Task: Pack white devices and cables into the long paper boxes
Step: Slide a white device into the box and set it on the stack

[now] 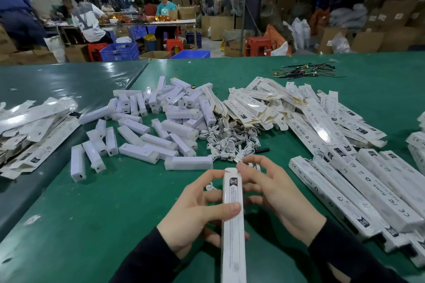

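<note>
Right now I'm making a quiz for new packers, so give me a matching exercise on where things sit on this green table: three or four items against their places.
Things:
1. Loose white devices
2. Coiled white cables
3. Bundle of dark wires
4. Long box being packed

Places:
A. Far right of the table
B. Held in the left hand
C. Heap at centre-left
D. Small pile just beyond the right hand

Pairs: 1-C, 2-D, 3-A, 4-B
</note>
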`<state>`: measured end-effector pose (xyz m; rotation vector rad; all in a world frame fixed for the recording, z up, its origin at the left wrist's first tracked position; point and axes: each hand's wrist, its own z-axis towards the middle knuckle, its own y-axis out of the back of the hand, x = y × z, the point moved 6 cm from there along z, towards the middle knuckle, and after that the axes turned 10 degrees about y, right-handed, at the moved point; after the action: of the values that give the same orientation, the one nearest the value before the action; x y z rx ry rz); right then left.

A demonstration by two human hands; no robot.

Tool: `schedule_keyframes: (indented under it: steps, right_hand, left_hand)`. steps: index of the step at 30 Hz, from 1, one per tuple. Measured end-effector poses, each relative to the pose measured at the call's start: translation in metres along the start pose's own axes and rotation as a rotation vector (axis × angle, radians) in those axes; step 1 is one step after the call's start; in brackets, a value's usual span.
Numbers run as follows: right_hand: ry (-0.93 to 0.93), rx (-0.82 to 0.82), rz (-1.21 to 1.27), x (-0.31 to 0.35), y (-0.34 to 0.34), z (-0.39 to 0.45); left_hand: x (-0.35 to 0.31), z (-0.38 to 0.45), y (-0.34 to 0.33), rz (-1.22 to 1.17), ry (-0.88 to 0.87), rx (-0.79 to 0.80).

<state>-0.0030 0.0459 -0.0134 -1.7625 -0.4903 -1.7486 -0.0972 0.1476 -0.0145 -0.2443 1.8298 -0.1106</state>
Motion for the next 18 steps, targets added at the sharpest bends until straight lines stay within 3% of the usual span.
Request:
schedule_keyframes:
  steps: [8,18]
  right_hand:
    - [-0.152,0.062,0.107,-0.011,-0.003,0.0]
    - [-0.042,0.013,0.029,0.0,-0.002,-0.001]
  left_hand:
    - [0.005,0.002,-0.004,-0.032,0.014,0.044]
    - [0.004,0.001,-0.004,0.036,0.034,0.049]
